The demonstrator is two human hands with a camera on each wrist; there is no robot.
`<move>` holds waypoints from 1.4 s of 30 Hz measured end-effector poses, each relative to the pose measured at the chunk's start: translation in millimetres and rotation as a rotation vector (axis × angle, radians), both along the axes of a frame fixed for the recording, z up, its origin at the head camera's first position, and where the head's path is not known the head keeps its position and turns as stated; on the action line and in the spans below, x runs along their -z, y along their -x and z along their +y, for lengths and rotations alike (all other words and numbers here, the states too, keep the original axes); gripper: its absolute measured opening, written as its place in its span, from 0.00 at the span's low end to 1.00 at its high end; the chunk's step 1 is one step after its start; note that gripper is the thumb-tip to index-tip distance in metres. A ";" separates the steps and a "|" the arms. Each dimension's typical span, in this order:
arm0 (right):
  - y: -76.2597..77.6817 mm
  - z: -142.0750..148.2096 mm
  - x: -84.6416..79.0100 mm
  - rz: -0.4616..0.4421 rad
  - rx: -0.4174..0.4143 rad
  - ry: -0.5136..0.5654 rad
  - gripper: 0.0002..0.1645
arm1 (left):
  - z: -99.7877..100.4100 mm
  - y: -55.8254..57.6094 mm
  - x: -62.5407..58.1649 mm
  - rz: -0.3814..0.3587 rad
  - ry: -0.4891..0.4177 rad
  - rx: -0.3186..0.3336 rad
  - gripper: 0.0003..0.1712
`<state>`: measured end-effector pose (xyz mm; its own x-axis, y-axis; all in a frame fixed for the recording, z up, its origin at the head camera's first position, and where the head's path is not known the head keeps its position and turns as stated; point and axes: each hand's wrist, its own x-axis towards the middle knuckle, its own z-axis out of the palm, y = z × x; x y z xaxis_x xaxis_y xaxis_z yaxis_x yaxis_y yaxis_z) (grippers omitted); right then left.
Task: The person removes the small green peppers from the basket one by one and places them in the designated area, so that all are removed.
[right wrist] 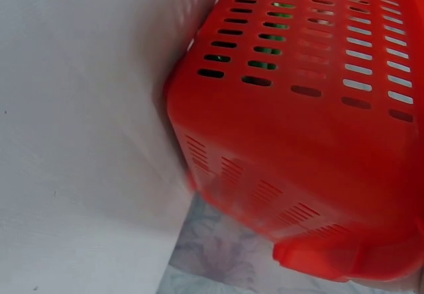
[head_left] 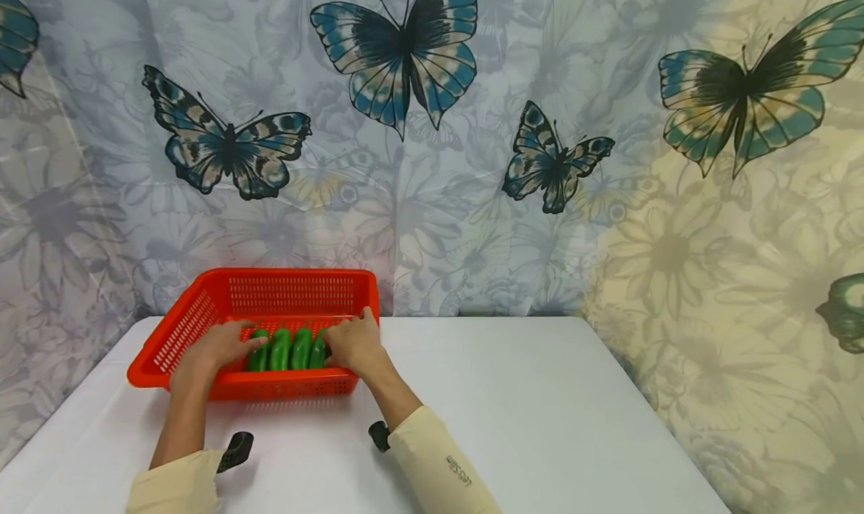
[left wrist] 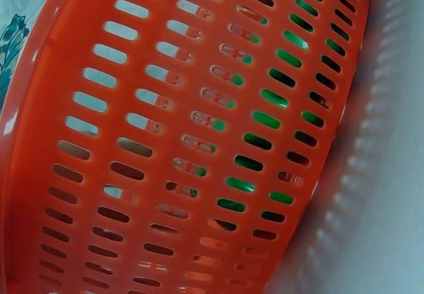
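Observation:
Several glossy, long green peppers (head_left: 280, 349) lie side by side in a red plastic basket (head_left: 297, 383). My left hand (head_left: 216, 347) reaches over the front rim at the row's left end, thumb and finger extended and the thumb right at the leftmost pepper. Over the same rim at the right end comes my right hand (head_left: 354, 344), knuckles up, against the rightmost pepper. Its fingertips are hidden, so I cannot tell whether they grip that pepper. Both wrist views face the basket's slotted wall, with bits of green pepper (left wrist: 267, 120) showing through the slots.
The basket stands on the left part of a white table (head_left: 526, 394), near its back edge. Behind hangs a cloth (head_left: 466, 236) printed with butterflies and flowers. A black wrist device (head_left: 236, 452) sticks out by the left sleeve, another (head_left: 379, 436) by the right sleeve.

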<state>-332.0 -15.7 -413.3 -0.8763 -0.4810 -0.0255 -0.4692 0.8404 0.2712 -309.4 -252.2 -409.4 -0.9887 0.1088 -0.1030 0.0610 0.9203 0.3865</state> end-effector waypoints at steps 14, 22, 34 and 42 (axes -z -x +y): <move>4.7 -0.3 -2.3 0.053 -0.012 0.052 0.11 | 1.4 4.0 0.7 0.010 0.011 0.100 0.35; 5.2 4.0 -1.2 0.119 -0.039 0.154 0.04 | 2.1 5.2 0.0 0.011 0.002 0.085 0.35; 2.9 17.3 -1.3 0.334 -0.132 0.464 0.17 | 4.6 6.4 0.0 0.012 -0.010 0.046 0.35; 1.2 30.5 -10.9 0.247 -0.099 0.940 0.04 | 1.1 3.4 -1.4 -0.019 -0.005 -0.006 0.36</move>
<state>-333.2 14.9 -402.3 -0.7599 -0.2832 0.5852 -0.5695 0.7241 -0.3890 -312.8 -251.1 -407.9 -0.9872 0.1035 -0.1211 0.0481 0.9185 0.3925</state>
